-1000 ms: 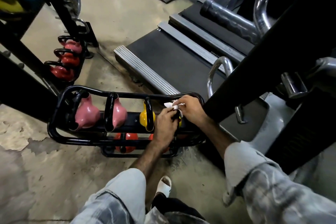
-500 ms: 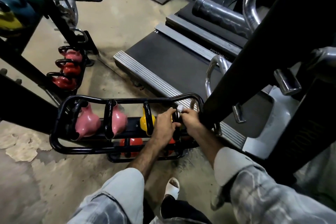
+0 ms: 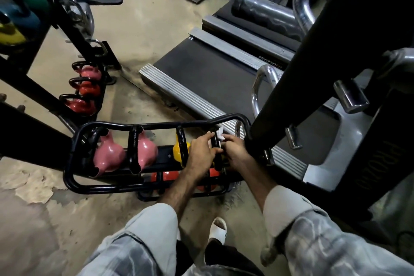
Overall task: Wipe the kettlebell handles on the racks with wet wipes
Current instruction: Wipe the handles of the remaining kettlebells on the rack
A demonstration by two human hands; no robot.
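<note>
Step in hand: wiping the rightmost black handle (image 3: 215,144) on the low rack (image 3: 156,126). Right hand (image 3: 234,151) fingers pinch the wet wipe (image 3: 220,135) against it; left hand (image 3: 201,152) curls round it. Next, I'd judge: neighbouring yellow kettlebell (image 3: 178,152) handle.

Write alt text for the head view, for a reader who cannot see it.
Seen from above, a person's left hand and right hand work a white wipe around a black kettlebell handle at the right end of a low black rack. Pink kettlebells sit further left; a treadmill lies behind.
</note>
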